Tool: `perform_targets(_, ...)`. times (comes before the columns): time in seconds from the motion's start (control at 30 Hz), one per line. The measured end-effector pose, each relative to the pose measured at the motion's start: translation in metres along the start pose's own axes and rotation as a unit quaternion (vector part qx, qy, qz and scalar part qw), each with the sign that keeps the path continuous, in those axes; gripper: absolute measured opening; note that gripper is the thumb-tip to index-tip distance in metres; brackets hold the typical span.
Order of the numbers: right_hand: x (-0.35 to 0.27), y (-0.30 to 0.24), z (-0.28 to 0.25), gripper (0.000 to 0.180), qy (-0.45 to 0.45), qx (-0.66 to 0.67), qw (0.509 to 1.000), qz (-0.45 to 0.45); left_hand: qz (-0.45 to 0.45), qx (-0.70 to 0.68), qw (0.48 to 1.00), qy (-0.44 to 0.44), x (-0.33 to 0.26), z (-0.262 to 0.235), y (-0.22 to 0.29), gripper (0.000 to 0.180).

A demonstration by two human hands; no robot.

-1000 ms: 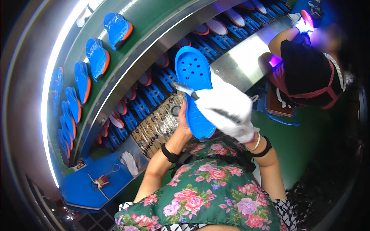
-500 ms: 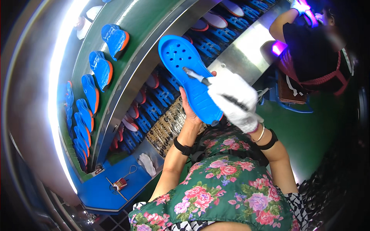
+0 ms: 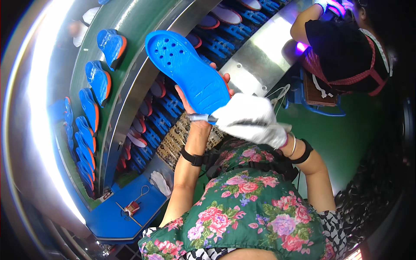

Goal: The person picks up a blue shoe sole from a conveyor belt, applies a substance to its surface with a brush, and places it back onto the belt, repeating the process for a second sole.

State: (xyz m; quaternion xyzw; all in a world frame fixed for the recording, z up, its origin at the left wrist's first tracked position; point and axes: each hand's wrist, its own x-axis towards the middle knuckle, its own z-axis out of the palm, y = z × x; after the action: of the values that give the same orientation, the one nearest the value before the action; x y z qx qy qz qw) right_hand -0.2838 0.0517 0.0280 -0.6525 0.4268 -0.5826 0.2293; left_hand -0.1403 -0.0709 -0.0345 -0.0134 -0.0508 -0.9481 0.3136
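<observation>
My bare left hand (image 3: 185, 100) grips a blue shoe sole (image 3: 190, 71) from beneath, its thumb on one edge and fingertips showing along the other. The sole is tilted, with a cluster of round holes at its far, wide end and a wet-looking sheen on its surface. In a white glove, my right hand (image 3: 251, 121) is closed around a brush (image 3: 201, 118). The brush lies by the near end of the sole, over my left wrist; its tip is blurred, and I cannot tell whether it touches the sole.
On the left, several blue soles with orange edges (image 3: 97, 80) lie on a green conveyor (image 3: 130, 26). Beneath its metal rim are blue racks with pale soles (image 3: 227, 15). A blue table (image 3: 112, 223) bears a white glove (image 3: 160, 183). A co-worker (image 3: 342, 56) sits at upper right.
The brush has moved from the middle of the sole to beyond its near end. In the picture, the sole and both hands have shifted left, the sole also slightly up.
</observation>
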Motion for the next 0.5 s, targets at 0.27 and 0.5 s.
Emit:
perform_targets(0.27,-0.008,-0.001,0.009,0.021,-0.008,-0.036,0.998,-0.042,-0.059,0.037,0.998,0.008,0.0,0.004,0.013,0.12)
perform_targets(0.5,-0.011,0.004,0.003,0.025,-0.033,-0.076,0.994,-0.068,-0.12,0.065,0.991,0.006,0.005,-0.01,0.031,0.116)
